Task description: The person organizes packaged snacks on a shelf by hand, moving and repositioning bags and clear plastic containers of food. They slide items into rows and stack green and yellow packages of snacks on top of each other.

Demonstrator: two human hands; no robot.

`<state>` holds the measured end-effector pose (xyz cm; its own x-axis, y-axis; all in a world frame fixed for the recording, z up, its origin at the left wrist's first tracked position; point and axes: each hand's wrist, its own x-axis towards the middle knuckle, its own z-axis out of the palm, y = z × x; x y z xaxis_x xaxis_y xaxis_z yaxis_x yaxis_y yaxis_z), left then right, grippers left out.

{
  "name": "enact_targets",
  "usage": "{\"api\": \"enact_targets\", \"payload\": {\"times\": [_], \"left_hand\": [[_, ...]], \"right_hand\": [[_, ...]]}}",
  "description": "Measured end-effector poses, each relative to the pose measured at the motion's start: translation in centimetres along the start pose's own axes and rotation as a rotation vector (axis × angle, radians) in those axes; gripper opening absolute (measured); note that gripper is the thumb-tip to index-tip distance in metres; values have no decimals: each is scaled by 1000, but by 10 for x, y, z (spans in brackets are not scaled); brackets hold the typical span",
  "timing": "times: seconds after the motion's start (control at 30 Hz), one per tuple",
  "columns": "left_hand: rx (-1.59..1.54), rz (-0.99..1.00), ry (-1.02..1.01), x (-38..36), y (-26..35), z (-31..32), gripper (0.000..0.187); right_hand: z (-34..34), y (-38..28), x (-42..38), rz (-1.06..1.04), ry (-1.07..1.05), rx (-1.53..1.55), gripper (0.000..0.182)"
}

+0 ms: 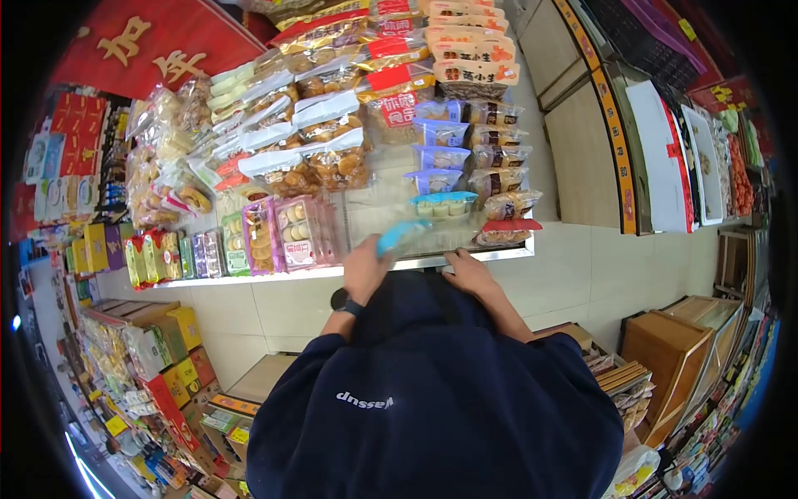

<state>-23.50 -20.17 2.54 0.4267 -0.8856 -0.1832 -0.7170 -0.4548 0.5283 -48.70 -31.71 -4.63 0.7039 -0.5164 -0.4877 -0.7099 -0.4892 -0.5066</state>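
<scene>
My left hand point(363, 268), with a dark watch on its wrist, is closed around a blue-topped clear snack packet point(404, 236), slightly blurred, over the near part of the display table. A similar blue-topped packet of pale round snacks point(443, 205) lies just beyond it. At the metal front edge of the table point(407, 264) rests my right hand point(468, 272), its fingers apart with nothing in them. Close to that hand is a red-topped packet point(508, 232). Purple-topped packets point(439, 158) form a column behind, beside brown-labelled packets point(495, 156).
Left on the table are bags of brown snacks point(332, 158) and upright biscuit packs point(295, 233). Cream-topped bags point(472, 51) fill the back. A wooden display counter point(582, 125) stands at right. Boxes point(179, 374) and a wooden cabinet point(665, 349) sit behind me.
</scene>
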Motion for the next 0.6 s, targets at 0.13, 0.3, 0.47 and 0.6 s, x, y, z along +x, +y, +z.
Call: {"api": "enact_targets", "payload": {"times": [0.13, 0.3, 0.47, 0.6], "left_hand": [[57, -264, 132, -12, -38, -25, 39], [-2, -458, 267, -18, -60, -25, 43], [-22, -419, 330, 2, -56, -26, 42], [50, -427, 313, 32, -58, -31, 39]], "right_hand": [[-5, -10, 14, -38, -106, -15, 51], [-15, -24, 24, -44, -165, -23, 56], [-12, -26, 33, -83, -208, -63, 56], [-10, -23, 34, -120, -199, -53, 55]]}}
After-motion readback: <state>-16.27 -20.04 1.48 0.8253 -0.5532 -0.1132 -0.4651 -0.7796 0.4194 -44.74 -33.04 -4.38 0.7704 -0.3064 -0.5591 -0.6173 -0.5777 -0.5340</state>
